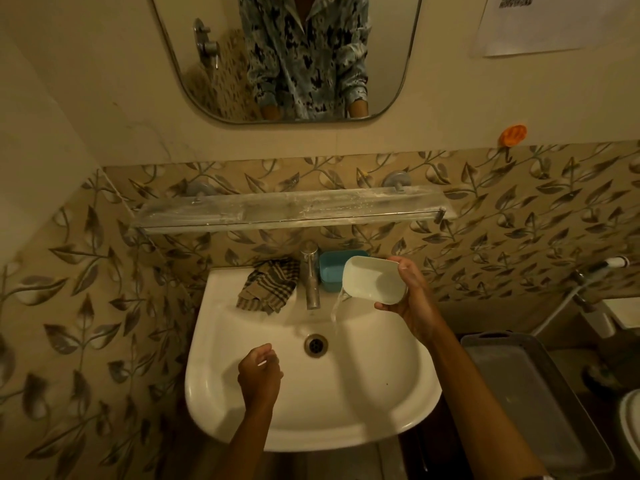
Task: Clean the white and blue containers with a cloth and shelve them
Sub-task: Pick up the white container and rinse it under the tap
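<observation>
Right hand [412, 299] grips the white tub [375, 280] across 1 end, thumb on one side and fingers on the other. It's tipped corner-down over the sink [346, 403]. A thin stream of water [335, 313] runs off the low corner and lands just right of the drain [315, 344]. So the tilt is to empty it, and it's over the bowl to keep the spill in.

Left hand [259, 375] hangs over the front of the bowl, fingers loosely curled, holding nothing. It looks parked for the cloth [270, 285], which lies bunched on the back ledge left of the tap [310, 278], on that hand's side.

Blue tub [332, 273] sits on the same ledge right of the tap, against the tiles, just behind the white one, no hand on it. Glass shelf [287, 209] above holds nothing and looks streaked.

My read: draining tub 1 of 2, wipe next, 0 shelved. Risk: wet plastic in a 1-hand grip could slip.
</observation>
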Motion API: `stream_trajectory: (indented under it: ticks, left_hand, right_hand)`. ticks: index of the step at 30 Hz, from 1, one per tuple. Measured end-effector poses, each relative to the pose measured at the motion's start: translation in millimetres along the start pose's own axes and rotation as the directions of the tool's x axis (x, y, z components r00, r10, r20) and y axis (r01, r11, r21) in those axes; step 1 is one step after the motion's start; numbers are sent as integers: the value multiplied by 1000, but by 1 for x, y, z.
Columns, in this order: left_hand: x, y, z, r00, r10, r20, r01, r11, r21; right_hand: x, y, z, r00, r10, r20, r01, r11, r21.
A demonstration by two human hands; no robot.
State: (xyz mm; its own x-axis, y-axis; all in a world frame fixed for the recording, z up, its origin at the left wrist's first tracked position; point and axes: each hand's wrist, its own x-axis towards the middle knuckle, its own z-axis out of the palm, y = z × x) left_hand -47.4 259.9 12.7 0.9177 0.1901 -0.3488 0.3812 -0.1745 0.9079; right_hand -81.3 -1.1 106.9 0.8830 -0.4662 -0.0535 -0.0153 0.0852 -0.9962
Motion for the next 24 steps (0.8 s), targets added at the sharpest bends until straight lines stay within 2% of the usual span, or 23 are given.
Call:
stream_trajectory:
  ticks: [10, 17, 24]
  left_hand:
    - [1, 1, -7, 1000, 14, 6, -14, 1000, -14]
    - [2, 0, -9, 999, 38, 18, -38, 999, 7]
    - [3, 0, -8, 999, 47, 19, -47, 999, 11]
  right_hand:
    - [1, -20, 7, 998, -59, -37, 59, 998, -8]
    - [-2, -37, 9, 998, -61, 22, 61, 998, 22]
    - [-3, -46, 8, 989, -128, 69, 134, 986, -95]
